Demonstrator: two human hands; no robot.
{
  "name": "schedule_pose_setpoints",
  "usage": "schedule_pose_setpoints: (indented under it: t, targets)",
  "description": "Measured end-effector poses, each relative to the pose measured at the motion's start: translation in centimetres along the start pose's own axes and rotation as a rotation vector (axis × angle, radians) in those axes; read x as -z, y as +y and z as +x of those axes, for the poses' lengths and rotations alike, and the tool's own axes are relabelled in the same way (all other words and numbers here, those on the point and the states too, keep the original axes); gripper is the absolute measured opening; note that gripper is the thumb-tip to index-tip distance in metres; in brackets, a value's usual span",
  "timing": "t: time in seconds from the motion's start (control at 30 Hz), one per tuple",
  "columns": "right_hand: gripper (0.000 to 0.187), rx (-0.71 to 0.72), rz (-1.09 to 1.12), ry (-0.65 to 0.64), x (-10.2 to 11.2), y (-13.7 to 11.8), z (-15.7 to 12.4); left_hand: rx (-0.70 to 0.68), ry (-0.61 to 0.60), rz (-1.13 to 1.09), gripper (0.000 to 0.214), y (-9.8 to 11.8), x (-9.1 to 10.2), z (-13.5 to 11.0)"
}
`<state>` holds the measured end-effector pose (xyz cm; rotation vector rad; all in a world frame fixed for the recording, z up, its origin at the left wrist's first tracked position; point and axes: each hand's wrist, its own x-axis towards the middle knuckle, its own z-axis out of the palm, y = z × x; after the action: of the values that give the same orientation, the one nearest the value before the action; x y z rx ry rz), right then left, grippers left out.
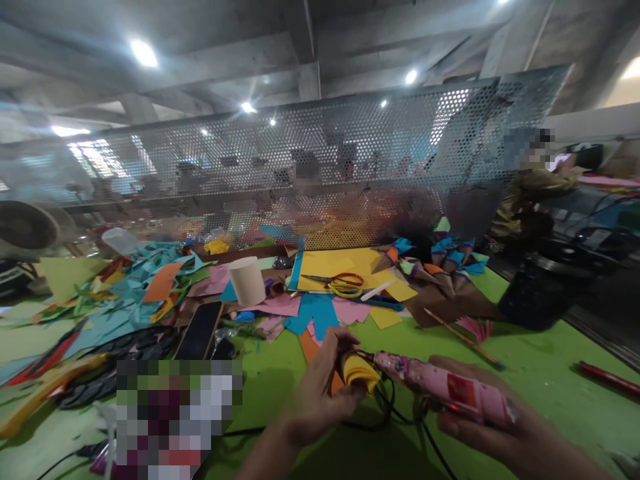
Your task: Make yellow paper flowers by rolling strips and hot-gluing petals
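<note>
My left hand (325, 387) is closed round a rolled piece of yellow paper (361, 373), its curled layers facing me. In my right hand (470, 420) is a pink hot glue gun (450, 387) with a small red light glowing on it. The gun's nozzle points left and meets the upper edge of the yellow roll; whether glue is coming out I cannot tell. A black cord (385, 413) runs below both hands. Just beyond them lie blue paper pieces (320, 313) and an orange strip (310, 343).
Scissors (340, 283) rest on yellow sheets (335, 260). Behind my left hand are a phone (199, 331), a white roll (247, 281) and heaped paper scraps (120, 293). A pencil (460, 333) and a black container (545, 287) are right. A perforated metal screen (320, 173) closes the back; a person (525, 193) sits beyond.
</note>
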<state>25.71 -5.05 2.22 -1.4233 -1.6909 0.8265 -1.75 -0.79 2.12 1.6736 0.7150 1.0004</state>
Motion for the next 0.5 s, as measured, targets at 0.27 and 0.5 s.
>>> schedule_pose_setpoints:
  t: [0.27, 0.5]
  targets:
    - [0.055, -0.01, 0.006, 0.055, 0.2, 0.4, -0.1, -0.011, -0.002, 0.036, 0.038, 0.3, -0.3, 0.0]
    - [0.049, 0.032, -0.001, 0.093, 0.3, -0.5, 0.1, -0.016, 0.009, 0.061, 0.037, 0.6, -0.2, 0.1]
